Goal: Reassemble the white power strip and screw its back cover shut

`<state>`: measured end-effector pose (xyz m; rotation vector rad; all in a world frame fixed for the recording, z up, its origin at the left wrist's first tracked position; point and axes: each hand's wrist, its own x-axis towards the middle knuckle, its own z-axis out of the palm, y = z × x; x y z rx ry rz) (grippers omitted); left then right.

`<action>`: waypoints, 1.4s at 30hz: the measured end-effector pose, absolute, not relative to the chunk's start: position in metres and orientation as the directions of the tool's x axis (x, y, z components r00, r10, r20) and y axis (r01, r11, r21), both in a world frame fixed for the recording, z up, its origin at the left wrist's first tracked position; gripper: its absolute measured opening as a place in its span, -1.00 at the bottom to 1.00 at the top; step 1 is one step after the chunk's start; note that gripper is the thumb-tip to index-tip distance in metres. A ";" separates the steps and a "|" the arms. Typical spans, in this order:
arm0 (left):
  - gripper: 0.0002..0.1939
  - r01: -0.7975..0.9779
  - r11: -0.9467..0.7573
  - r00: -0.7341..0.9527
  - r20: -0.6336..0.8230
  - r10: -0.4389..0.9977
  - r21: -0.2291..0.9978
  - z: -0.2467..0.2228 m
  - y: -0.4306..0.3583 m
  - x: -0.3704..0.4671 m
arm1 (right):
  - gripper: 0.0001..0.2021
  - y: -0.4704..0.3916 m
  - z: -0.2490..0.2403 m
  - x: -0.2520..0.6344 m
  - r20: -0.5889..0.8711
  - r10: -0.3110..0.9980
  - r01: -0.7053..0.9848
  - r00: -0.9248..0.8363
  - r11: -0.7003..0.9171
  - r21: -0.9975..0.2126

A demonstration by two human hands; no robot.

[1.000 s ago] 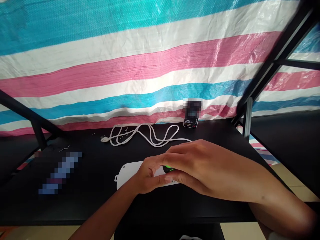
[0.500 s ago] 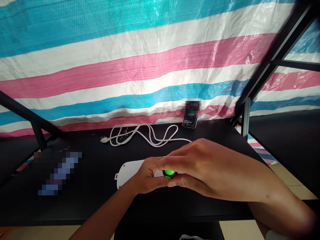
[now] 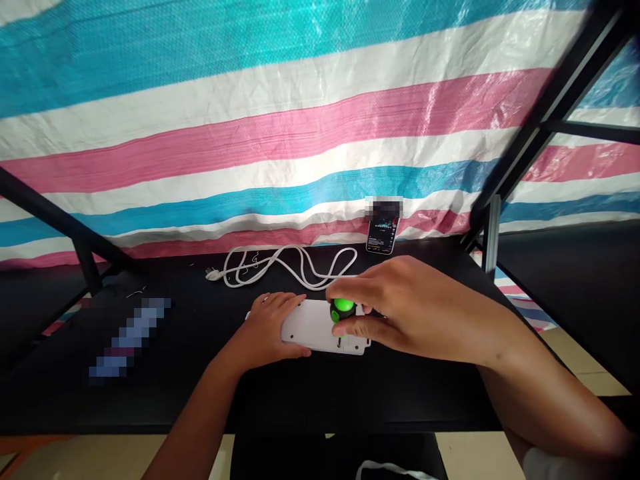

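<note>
A white power strip (image 3: 317, 327) lies on the black table, its flat side with small screw holes facing up. My left hand (image 3: 273, 327) spans its left part, thumb along the near edge and fingers over the far edge, gripping it. Above the strip's right end, my right hand (image 3: 385, 303) is closed on a screwdriver (image 3: 343, 310) with a green and black handle. The screwdriver stands roughly upright, and a bit of its shaft shows under the thumb. Whether its tip sits in a screw, I cannot tell.
Behind the strip, a white cord (image 3: 303, 270) lies in loops, ending in a plug (image 3: 214, 274). A phone (image 3: 381, 233) leans against the striped sheet (image 3: 300, 147) at the back. A blurred-out blue item (image 3: 130, 340) lies left. Black frame bars (image 3: 535, 127) rise at both sides.
My left hand has come away from the screwdriver and moved left onto the strip. The right hand has moved slightly up and still holds the screwdriver. The strip now shows more of its right end.
</note>
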<state>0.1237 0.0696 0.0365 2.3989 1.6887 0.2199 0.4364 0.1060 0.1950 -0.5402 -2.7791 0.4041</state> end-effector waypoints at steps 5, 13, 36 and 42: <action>0.08 0.907 -0.372 0.360 0.095 0.928 0.197 0.035 0.066 0.128 | -0.68 0.100 0.191 0.431 0.281 0.443 0.381 -0.851 0.890 -0.251; 0.04 0.920 -0.351 0.330 0.141 0.934 0.175 0.031 0.054 0.133 | -0.76 0.110 0.162 0.422 0.291 0.416 0.072 -0.861 0.667 -0.741; -0.01 0.912 -0.387 0.363 0.171 0.916 0.138 0.029 0.045 0.142 | -0.77 0.103 0.109 0.433 0.492 0.754 -0.290 -0.435 0.400 -0.869; 0.00 0.911 -0.392 0.370 0.164 0.914 0.128 0.028 0.045 0.142 | -0.76 0.099 0.108 0.432 0.472 0.757 -0.306 -0.452 0.366 -0.879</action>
